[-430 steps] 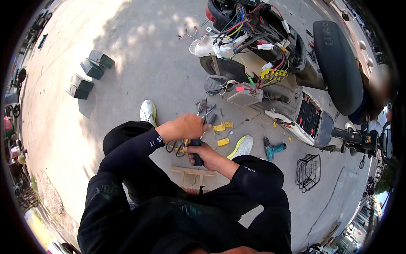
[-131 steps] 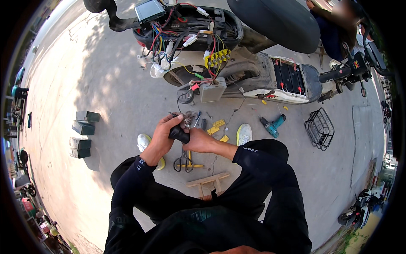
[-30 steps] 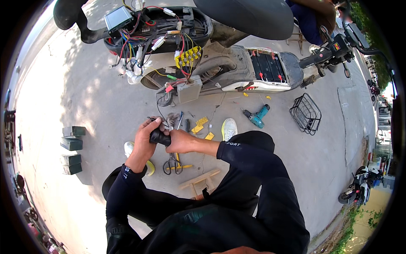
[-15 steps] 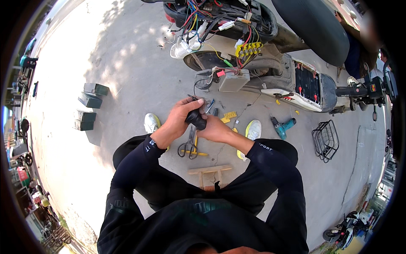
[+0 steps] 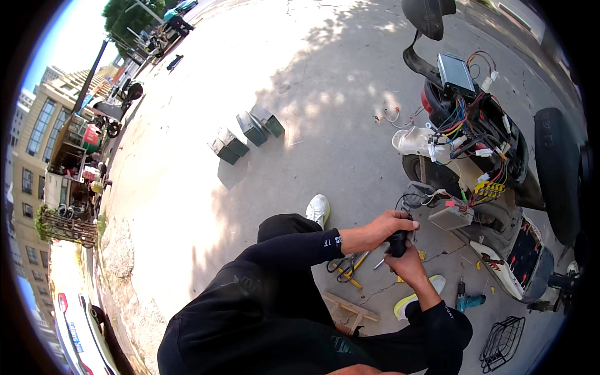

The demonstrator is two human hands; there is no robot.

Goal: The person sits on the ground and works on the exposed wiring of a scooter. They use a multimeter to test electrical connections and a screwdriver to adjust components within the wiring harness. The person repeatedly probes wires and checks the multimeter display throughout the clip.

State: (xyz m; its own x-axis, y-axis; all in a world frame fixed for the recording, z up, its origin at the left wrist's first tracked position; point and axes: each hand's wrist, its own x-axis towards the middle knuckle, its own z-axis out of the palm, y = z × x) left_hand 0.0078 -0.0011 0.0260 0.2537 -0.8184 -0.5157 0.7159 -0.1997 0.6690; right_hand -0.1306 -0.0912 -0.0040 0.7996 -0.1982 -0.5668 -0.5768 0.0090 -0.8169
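Note:
Both my hands are closed together on a rounded black piece (image 5: 397,244) whose exact kind I cannot make out. My left hand (image 5: 382,229) grips its upper end, the thumb pointing toward the scooter. Below it my right hand (image 5: 407,265) wraps round the lower end. A dark cable (image 5: 405,199) loops from near my left fingers toward the grey box (image 5: 451,214) on the opened electric scooter (image 5: 512,240). A thin metal shaft (image 5: 379,264) shows beside my right hand; whether I hold it cannot be seen. Black-handled scissors (image 5: 341,267) lie on the ground below my hands.
Loose coloured wires (image 5: 459,128) and a yellow terminal block (image 5: 489,190) hang on the scooter. Several dark battery blocks (image 5: 251,129) stand to the left. A teal drill (image 5: 467,301), a black wire basket (image 5: 502,344) and a low wooden stool (image 5: 351,306) are near my legs.
My view has turned left, so the scooter, hands and tools sit farther right in the picture and a building has come in. My hands still hold the black piece.

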